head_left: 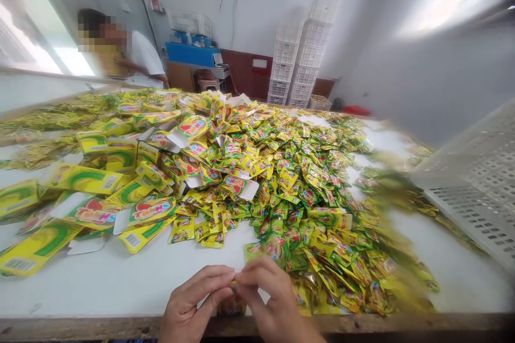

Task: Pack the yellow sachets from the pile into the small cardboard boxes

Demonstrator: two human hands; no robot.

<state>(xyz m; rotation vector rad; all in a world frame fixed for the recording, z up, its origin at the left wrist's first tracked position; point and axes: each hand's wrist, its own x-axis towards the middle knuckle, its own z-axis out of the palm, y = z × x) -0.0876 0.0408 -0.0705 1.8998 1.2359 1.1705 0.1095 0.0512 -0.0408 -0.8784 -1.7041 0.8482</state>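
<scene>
My left hand [199, 300] and my right hand [267, 297] meet at the table's front edge, fingertips and thumbs pinched together. Between them is a small printed package [231, 304], mostly covered by the fingers; whether it is a carton or a sachet I cannot tell. Just beyond and to the right of my right hand lies a big heap of small green and yellow sachets [298, 198]. To the left and further away are flat yellow and green printed cartons [151, 211], some with white end flaps open.
A white perforated plastic crate [470, 193] stands at the right. Stacked white crates [286, 56] rise by the back wall, near a blue cabinet [192, 54]. Another person [140, 56] is at the far left. A wooden rim [80, 327] edges the white table.
</scene>
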